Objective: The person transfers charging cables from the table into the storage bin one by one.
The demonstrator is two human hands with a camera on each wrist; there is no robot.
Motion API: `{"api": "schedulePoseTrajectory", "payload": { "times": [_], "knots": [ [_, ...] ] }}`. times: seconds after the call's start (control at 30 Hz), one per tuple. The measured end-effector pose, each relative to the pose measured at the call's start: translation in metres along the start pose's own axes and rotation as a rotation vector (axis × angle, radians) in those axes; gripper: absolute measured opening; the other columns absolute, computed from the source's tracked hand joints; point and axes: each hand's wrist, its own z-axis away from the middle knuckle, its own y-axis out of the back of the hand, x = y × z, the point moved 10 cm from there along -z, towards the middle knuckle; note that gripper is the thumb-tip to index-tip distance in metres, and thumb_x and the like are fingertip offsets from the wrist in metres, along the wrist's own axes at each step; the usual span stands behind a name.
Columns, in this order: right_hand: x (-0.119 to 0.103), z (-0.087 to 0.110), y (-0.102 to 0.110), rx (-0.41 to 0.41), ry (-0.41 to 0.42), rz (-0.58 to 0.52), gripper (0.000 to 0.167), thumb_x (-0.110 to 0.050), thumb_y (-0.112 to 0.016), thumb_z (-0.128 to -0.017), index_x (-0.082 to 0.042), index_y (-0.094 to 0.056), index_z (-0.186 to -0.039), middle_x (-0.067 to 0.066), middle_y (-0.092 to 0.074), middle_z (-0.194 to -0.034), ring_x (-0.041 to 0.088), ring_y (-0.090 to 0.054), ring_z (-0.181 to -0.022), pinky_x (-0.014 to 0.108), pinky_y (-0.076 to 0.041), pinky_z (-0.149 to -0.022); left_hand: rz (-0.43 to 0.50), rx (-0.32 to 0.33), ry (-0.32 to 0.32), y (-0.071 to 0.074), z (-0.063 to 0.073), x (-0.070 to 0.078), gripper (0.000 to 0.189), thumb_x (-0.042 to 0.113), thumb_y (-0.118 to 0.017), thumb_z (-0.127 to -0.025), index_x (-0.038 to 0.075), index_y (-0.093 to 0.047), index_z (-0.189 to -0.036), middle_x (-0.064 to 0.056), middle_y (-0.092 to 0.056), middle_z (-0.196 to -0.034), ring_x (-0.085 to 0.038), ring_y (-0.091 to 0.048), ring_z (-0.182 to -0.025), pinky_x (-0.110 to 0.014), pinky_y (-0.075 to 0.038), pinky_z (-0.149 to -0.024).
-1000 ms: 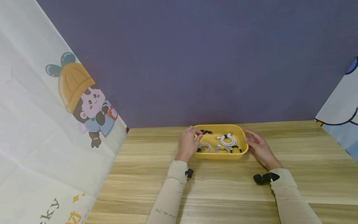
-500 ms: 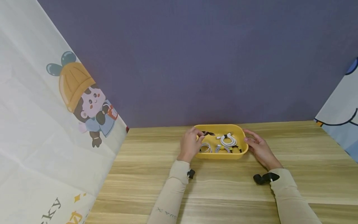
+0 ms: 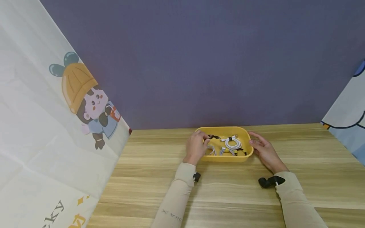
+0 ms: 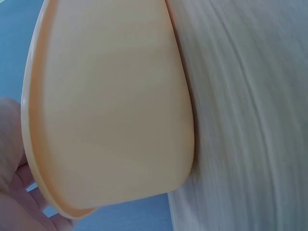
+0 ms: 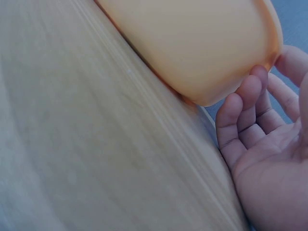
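Observation:
A shallow yellow plastic bin (image 3: 222,159) stands on the table against the dark wall. My left hand (image 3: 196,147) reaches over its left end and pinches a short black cable (image 3: 214,136) inside it. The left wrist view shows the bin's outer wall (image 4: 115,106) and part of the left hand (image 4: 19,192); the pinched cable is hidden there. At the bin's right end, my right hand (image 3: 265,153) holds the rim, its bent fingers (image 5: 250,91) against the outer wall. Inside lie a coiled white cable (image 3: 233,147), a grey cable coil (image 3: 226,154) and another pale coil (image 3: 211,148).
The wood-grain table (image 3: 228,196) extends in front and to both sides. A dark blue-grey wall (image 3: 199,63) rises right behind the bin. A white sheet with a cartoon figure (image 3: 97,104) hangs at left, and another printed sheet (image 3: 350,126) at right.
My left hand has shifted slightly right, and the black cable has moved right with it toward the white coil. The right hand and the bin have stayed in place.

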Motion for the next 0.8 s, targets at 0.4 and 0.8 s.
{"api": "schedulePoseTrajectory", "payload": {
  "times": [0.4, 0.8],
  "knots": [
    [0.0, 0.001, 0.001, 0.009, -0.01, 0.02, 0.06, -0.019, -0.059, -0.105, -0.013, -0.035, -0.16, -0.01, -0.07, -0.11, 0.001, -0.067, -0.102, 0.018, -0.058, -0.081, -0.018, -0.027, 0.001, -0.01, -0.006, 0.006, 0.011, 0.032, -0.074, -0.095, 0.021, -0.078, -0.095, 0.007, -0.069, -0.094, -0.013, -0.068, -0.084, -0.032, -0.058, -0.072],
    [0.001, -0.001, 0.001, 0.007, -0.002, 0.01, 0.061, -0.016, -0.059, -0.104, -0.01, -0.034, -0.159, -0.008, -0.07, -0.11, 0.002, -0.067, -0.102, 0.018, -0.058, -0.081, -0.079, 0.002, -0.023, -0.015, -0.008, 0.011, 0.007, 0.027, -0.079, -0.091, 0.02, -0.079, -0.091, 0.007, -0.072, -0.092, -0.014, -0.07, -0.082, -0.032, -0.059, -0.071]
  ]
}}
